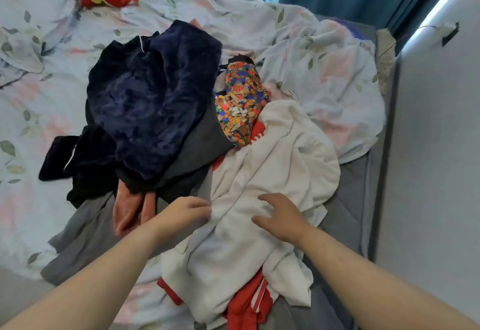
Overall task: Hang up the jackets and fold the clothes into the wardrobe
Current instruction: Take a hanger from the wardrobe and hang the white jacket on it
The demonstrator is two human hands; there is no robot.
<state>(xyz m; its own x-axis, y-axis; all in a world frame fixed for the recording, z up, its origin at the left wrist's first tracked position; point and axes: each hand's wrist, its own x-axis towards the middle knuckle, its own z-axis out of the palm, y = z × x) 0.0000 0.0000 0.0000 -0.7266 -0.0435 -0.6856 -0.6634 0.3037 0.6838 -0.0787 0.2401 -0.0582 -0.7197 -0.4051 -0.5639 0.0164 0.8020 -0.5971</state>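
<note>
Your left hand [181, 213] curls its fingers into the left edge of a white top [259, 174] and pinches a fold of it. Your right hand [281, 219] lies spread and relaxed on the same top, holding nothing.

The white top lies crumpled on the bed [350, 194], nearest you in a loose pile of clothes. Behind and to the left of it is a navy velvet garment [155, 96], and just behind it a bright patterned cloth [241, 104]. A red garment [246, 303] pokes out from under its near edge, and a pink garment [130, 213] lies just to its left.

Nothing here is folded, and no hanger or wardrobe is in view. The task looks barely begun: the white top seems to be the first piece in hand, and the whole pile is left to do.
</note>
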